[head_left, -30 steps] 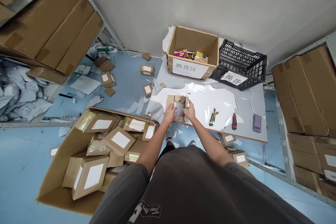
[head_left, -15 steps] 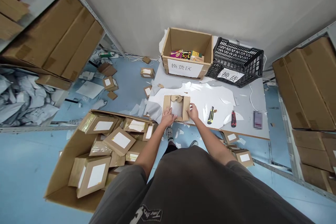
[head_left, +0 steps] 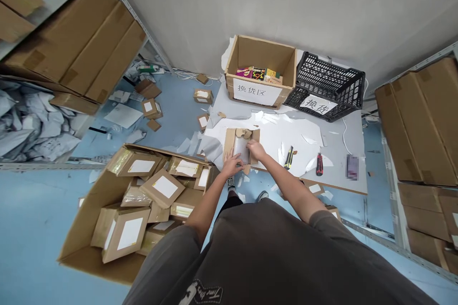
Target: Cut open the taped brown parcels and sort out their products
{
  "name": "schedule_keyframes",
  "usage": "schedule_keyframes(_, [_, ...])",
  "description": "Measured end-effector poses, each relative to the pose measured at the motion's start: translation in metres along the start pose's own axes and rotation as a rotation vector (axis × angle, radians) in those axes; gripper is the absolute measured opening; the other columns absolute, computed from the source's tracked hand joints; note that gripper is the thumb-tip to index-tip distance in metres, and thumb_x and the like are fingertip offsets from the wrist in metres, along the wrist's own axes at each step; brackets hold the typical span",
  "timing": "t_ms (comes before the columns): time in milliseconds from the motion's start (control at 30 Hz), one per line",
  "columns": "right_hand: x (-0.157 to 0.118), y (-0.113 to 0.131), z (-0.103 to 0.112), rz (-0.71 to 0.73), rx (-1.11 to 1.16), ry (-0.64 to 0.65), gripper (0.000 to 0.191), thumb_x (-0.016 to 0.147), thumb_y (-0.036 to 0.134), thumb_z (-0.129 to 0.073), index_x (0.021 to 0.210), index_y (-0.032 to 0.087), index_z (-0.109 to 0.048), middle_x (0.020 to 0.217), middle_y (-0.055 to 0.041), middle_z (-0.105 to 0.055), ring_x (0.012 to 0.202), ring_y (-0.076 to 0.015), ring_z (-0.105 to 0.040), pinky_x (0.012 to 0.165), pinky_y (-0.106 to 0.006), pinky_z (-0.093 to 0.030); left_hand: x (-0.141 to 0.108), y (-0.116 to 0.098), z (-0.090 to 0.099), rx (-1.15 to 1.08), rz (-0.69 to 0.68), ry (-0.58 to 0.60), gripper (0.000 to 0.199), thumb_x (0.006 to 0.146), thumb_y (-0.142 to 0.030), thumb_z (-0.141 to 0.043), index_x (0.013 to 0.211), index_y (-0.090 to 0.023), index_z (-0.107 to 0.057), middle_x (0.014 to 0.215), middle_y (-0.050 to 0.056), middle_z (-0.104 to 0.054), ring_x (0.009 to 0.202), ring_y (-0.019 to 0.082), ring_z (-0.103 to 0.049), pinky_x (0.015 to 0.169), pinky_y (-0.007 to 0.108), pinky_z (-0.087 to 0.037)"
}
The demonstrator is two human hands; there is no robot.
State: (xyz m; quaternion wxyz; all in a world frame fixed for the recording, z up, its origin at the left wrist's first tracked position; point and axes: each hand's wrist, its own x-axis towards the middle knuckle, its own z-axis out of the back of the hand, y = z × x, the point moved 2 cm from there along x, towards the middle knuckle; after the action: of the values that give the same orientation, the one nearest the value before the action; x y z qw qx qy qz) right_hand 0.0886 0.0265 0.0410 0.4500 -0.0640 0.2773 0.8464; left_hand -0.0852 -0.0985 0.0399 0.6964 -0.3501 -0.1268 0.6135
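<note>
Against a plain grey wall point(head_left: 186, 5), a long white-topped bench point(head_left: 336, 145) is standing, and along its far edge a large brown cardboard carton point(head_left: 266, 55) and a black plastic lattice crate point(head_left: 331, 83) are sitting side by side. At the near edge, close to the left end, a small open box of brown cardboard point(head_left: 229, 142) is lying with its flaps spreading left and right. Inside it, a greyish rectangular packet point(head_left: 241, 145) is resting; its long axis is apparently running from the near edge towards the far edge. The left hand point(head_left: 232, 166) is lying at the box's near-left corner, fingers extended and spread, touching the cardboard and gripping nothing visible. The right hand point(head_left: 256, 149) is leaning over the right flap, its fingers curling inwards; whether they are pinching anything, I cannot tell. So the packet is lying between both hands, the right one being nearer to its long right side, the left one to its near end. Further right, a black-and-yellow utility knife point(head_left: 289, 157) is lying near the same edge.
</note>
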Motion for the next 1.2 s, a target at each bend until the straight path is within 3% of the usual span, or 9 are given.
schedule_keyframes(167, [0.04,0.026,-0.016,-0.166,-0.013,0.18,0.047,0.087,0.004,-0.069,0.134,0.002,-0.073,0.149,-0.0325,-0.063,0.145,-0.0409,-0.056,0.118,-0.048,-0.047,0.0,-0.001,-0.014,-0.022,0.005,-0.114,0.02,0.084,-0.031,-0.092,0.096,-0.027,-0.076,0.152,0.007,-0.07,0.172,0.034,-0.02,0.139,0.068,-0.004])
schedule_keyframes(267, [0.041,0.03,-0.02,-0.186,0.076,0.095,0.084,0.082,0.005,-0.072,0.163,0.005,-0.051,0.178,-0.0287,-0.032,0.161,-0.0399,-0.04,0.125,-0.049,-0.043,0.0,-0.002,-0.016,-0.027,-0.001,-0.109,0.028,0.083,-0.031,-0.092,0.107,-0.028,-0.079,0.151,0.008,-0.07,0.172,0.036,-0.017,0.139,0.068,-0.003])
schedule_keyframes(333, [0.036,0.026,-0.017,-0.177,0.138,-0.016,0.092,0.082,0.003,-0.064,0.171,0.009,-0.04,0.183,-0.0224,-0.023,0.166,-0.0339,-0.033,0.13,-0.046,-0.039,0.0,-0.002,-0.017,-0.024,-0.014,-0.086,0.023,0.084,-0.033,-0.091,0.104,-0.028,-0.081,0.152,0.008,-0.07,0.172,0.038,-0.016,0.138,0.069,-0.002])
schedule_keyframes(467, [0.031,0.015,0.002,-0.127,0.183,-0.213,0.088,0.083,0.001,-0.052,0.17,0.01,-0.042,0.176,-0.0181,-0.04,0.164,-0.028,-0.037,0.133,-0.046,-0.036,-0.002,0.0,-0.017,-0.016,-0.029,-0.094,0.017,0.085,-0.035,-0.091,0.099,-0.028,-0.084,0.151,0.007,-0.071,0.172,0.038,-0.015,0.138,0.07,-0.002])
schedule_keyframes(600, [0.036,0.011,0.026,-0.181,0.189,-0.295,0.063,0.089,0.004,-0.048,0.149,0.01,-0.065,0.153,-0.0187,-0.066,0.144,-0.0285,-0.06,0.125,-0.043,-0.045,-0.001,0.0,-0.02,-0.033,-0.027,-0.104,0.016,0.084,-0.037,-0.092,0.097,-0.029,-0.085,0.154,0.007,-0.069,0.172,0.038,-0.016,0.138,0.07,-0.002])
schedule_keyframes(800, [0.033,0.035,0.013,-0.419,0.208,-0.075,0.036,0.098,0.022,-0.062,0.131,0.011,-0.07,0.121,-0.02,-0.08,0.118,-0.0318,-0.075,0.107,-0.037,-0.055,0.002,0.001,-0.027,-0.056,-0.009,-0.165,0.018,0.082,-0.035,-0.093,0.089,-0.023,-0.082,0.175,0.011,-0.045,0.171,0.04,-0.022,0.137,0.07,-0.014])
schedule_keyframes(900, [0.031,0.052,-0.007,-0.52,0.239,0.033,0.046,0.096,0.039,-0.075,0.13,0.009,-0.066,0.121,-0.0256,-0.078,0.12,-0.0374,-0.075,0.103,-0.04,-0.058,0.0,0.003,-0.027,-0.071,0.007,-0.167,0.021,0.081,-0.034,-0.094,0.091,-0.021,-0.081,0.175,0.014,-0.045,0.171,0.039,-0.021,0.138,0.067,-0.015])
schedule_keyframes(1000, [0.033,0.061,-0.018,-0.588,0.274,0.015,0.06,0.094,0.049,-0.077,0.137,0.011,-0.058,0.129,-0.0254,-0.075,0.123,-0.0369,-0.073,0.104,-0.043,-0.058,-0.004,0.009,-0.022,-0.098,0.016,-0.137,0.018,0.083,-0.033,-0.092,0.093,-0.021,-0.084,0.173,0.014,-0.046,0.171,0.039,-0.02,0.14,0.064,-0.017])
schedule_keyframes(1200, [0.043,0.06,-0.016,-0.674,0.348,-0.033,0.073,0.086,0.044,-0.082,0.143,0.014,-0.048,0.135,-0.0228,-0.071,0.125,-0.0358,-0.073,0.106,-0.044,-0.058,-0.009,0.02,-0.011,-0.082,-0.007,-0.129,0.013,0.088,-0.035,-0.088,0.098,-0.026,-0.087,0.162,0.012,-0.057,0.168,0.042,-0.028,0.138,0.066,-0.024])
